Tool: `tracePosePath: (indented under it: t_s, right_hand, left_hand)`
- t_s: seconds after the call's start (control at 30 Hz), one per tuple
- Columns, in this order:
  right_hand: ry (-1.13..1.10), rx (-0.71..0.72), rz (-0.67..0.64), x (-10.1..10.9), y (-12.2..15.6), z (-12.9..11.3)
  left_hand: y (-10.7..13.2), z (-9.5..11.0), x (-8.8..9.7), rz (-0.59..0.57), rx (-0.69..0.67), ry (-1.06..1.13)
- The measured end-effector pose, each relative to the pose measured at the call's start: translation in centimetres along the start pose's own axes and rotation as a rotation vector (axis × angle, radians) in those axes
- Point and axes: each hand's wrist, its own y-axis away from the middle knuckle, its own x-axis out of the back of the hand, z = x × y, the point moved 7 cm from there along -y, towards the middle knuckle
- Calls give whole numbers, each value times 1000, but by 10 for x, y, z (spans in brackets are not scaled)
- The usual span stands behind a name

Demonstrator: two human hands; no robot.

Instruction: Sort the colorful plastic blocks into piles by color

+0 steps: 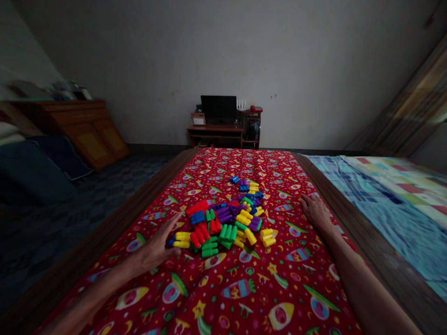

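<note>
A loose heap of plastic toy building pieces in red, green, blue, yellow and purple lies on the red patterned cloth. Each piece looks like short round-ended tubes joined side by side. At the heap's left edge, my left hand is open, with thumb and fingers apart around a yellow piece and a dark blue one; whether it touches them I cannot tell. Off to the right, my right hand rests on the cloth with its fingers stretched out, holding nothing. A separate yellow piece lies between it and the heap.
Dark wooden edges flank the cloth. Bedding lies to the right. Ahead, a monitor stands on a small desk against the wall. At the left are a wooden cabinet and a dark blue covered object.
</note>
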Motion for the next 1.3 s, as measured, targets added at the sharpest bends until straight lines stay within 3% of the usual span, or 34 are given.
tracePosePath:
  t_s: [0.07, 0.13, 0.4, 0.53, 0.63, 0.73, 0.87, 0.93, 1.0, 1.07, 1.17, 1.3]
  right_hand:
    - [-3, -4, -7, -1, 0, 0]
    - [-7, -3, -1, -3, -1, 1]
    - [-20, 2, 52, -5, 0, 4]
    - [-28, 5, 39, -4, 1, 4]
    - [-52, 14, 31, -4, 1, 4]
    - [-61, 26, 32, -4, 1, 4]
    - [-41, 0, 19, -4, 0, 4]
    - [-31, -8, 17, -3, 0, 2]
    - [-33, -3, 19, -2, 0, 1]
    - [-38, -3, 14, -2, 0, 0]
    - [-30, -6, 16, -2, 1, 1]
    - [-42, 24, 35, -1, 0, 1]
  left_hand:
    - [13, -5, -14, 27, 7, -37]
    - [6, 10, -28, 19, -31, -46]
    - [-90, 98, -56, 70, -279, -37]
    - [-122, 137, -77, 8, -404, 51]
    - [-140, 156, -73, 7, -456, 114]
    - [-152, 137, -40, 122, -351, 156]
    - [-146, 57, 1, 281, -45, 40]
    - [-138, 23, 2, 266, 36, 12]
    - [-135, 5, -11, 205, 86, 15]
    - [-138, 7, -29, 156, 90, 45]
    - [-153, 38, -52, 133, 22, 109]
    - [-164, 73, -61, 149, -123, 262]
